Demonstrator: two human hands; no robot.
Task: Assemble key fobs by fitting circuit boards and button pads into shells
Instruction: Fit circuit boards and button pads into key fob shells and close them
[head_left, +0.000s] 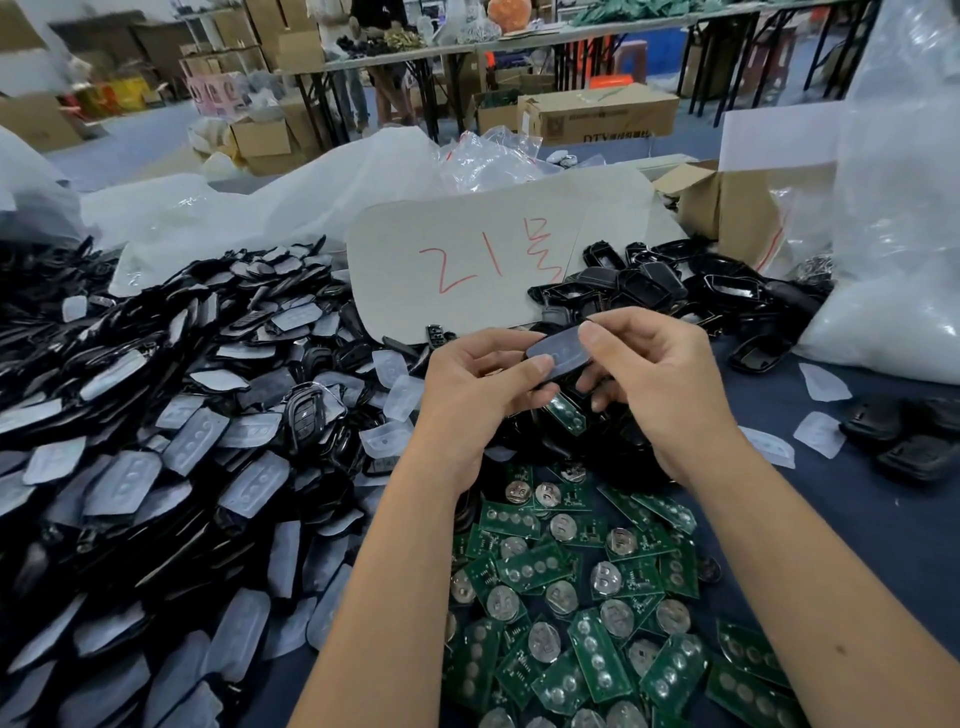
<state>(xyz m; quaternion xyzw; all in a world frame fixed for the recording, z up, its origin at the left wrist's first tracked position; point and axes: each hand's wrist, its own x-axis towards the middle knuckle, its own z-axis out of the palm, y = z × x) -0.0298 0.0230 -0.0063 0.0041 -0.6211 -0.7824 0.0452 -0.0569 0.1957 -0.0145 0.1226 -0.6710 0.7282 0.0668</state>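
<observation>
Both hands hold one black key fob shell (558, 356) above the table's middle. My left hand (478, 384) grips its lower left side, thumb on top. My right hand (660, 379) pinches its right end with thumb and fingers. A green circuit board (566, 413) shows just below the shell, under my fingers. Whether a button pad sits inside the shell is hidden.
A big heap of black shells with translucent button pads (156, 467) fills the left. Loose green circuit boards (587, 597) lie in front. More empty black shells (675, 286) lie behind, beside a cardboard sheet (467, 260) with red writing. Plastic bags (883, 234) stand right.
</observation>
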